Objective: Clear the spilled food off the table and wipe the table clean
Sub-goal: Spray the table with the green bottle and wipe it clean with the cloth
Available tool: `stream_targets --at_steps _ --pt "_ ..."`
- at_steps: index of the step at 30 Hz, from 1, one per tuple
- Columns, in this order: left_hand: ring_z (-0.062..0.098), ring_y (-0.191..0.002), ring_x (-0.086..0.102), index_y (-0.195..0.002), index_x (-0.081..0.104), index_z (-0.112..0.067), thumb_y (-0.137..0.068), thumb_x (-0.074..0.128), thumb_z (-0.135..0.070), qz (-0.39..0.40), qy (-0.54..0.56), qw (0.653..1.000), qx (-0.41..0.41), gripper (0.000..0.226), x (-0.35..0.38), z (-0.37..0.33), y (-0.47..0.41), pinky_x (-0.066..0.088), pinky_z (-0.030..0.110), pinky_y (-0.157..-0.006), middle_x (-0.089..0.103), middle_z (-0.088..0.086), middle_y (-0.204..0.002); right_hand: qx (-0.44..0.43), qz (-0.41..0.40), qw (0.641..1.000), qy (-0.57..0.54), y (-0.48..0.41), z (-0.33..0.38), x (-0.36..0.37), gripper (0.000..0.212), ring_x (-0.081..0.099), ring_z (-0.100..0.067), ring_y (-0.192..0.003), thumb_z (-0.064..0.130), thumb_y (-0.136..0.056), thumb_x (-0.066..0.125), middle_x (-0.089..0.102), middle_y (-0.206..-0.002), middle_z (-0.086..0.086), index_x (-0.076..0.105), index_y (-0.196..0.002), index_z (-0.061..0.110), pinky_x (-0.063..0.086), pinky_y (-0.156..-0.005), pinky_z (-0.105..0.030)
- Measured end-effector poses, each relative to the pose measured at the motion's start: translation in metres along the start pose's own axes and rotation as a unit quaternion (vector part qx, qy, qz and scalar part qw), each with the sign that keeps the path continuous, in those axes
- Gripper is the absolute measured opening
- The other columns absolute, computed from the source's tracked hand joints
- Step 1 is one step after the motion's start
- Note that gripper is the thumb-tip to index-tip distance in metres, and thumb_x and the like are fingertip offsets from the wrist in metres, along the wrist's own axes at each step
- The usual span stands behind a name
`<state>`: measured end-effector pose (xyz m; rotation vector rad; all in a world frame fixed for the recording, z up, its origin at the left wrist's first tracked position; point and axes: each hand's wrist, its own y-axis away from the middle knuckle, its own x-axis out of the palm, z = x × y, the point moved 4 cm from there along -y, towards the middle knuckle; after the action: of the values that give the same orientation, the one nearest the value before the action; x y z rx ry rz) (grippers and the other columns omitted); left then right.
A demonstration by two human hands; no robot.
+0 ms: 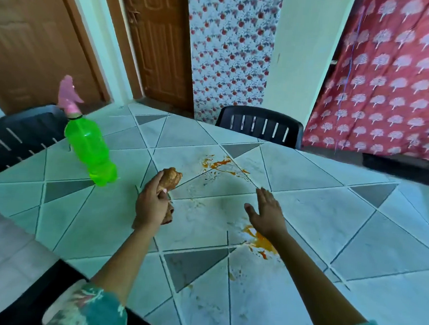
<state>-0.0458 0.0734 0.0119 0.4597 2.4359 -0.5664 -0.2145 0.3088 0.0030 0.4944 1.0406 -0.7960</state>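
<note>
head | left grip clenched round brown wad, likely for wiping | right grip released, flat above orange spill on counter

Two brown panelled doors at back left. White curtain, red flower print, hangs between door and pale pillar. Red curtain (white tree motif) at right. Black slatted plastic chair at far side, another at left.
</note>
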Motion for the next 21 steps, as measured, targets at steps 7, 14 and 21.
stream_targets --at_steps 7,14,21 --pt "0.028 -0.135 0.035 -0.144 0.034 -0.026 -0.09 0.053 -0.027 0.066 -0.245 0.967 -0.011 0.058 0.054 0.048 -0.036 0.025 0.037 -0.108 0.034 0.007 -0.15 0.033 0.055 0.993 0.099 -0.05 -0.044 0.028 0.071 -0.008 -0.025 -0.145 0.045 -0.099 0.026 -0.008 -0.157 -0.014 -0.003 -0.149 0.004 -0.003 -0.116 -0.037" --pt "0.021 -0.144 0.016 -0.146 0.027 -0.033 -0.093 0.045 -0.04 0.191 -0.257 0.943 0.09 0.056 0.104 0.005 -0.02 0.009 0.036 -0.116 0.017 0.004 -0.157 0.05 0.056 0.993 0.093 -0.073 -0.061 0.037 0.071 -0.006 -0.024 -0.145 0.045 -0.098 0.027 -0.004 -0.157 -0.013 0.0 -0.149 0.003 -0.003 -0.116 -0.036" --pt "0.019 -0.145 0.015 -0.147 0.024 -0.032 -0.084 0.024 -0.048 0.161 -0.296 0.94 0.047 0.065 0.055 0.061 -0.029 0.009 0.04 -0.115 0.019 0.003 -0.156 0.054 0.037 0.99 0.127 -0.079 -0.064 0.047 0.086 -0.003 -0.023 -0.146 0.06 -0.084 0.006 -0.001 -0.157 -0.014 0.003 -0.149 0.002 -0.005 -0.115 -0.034"
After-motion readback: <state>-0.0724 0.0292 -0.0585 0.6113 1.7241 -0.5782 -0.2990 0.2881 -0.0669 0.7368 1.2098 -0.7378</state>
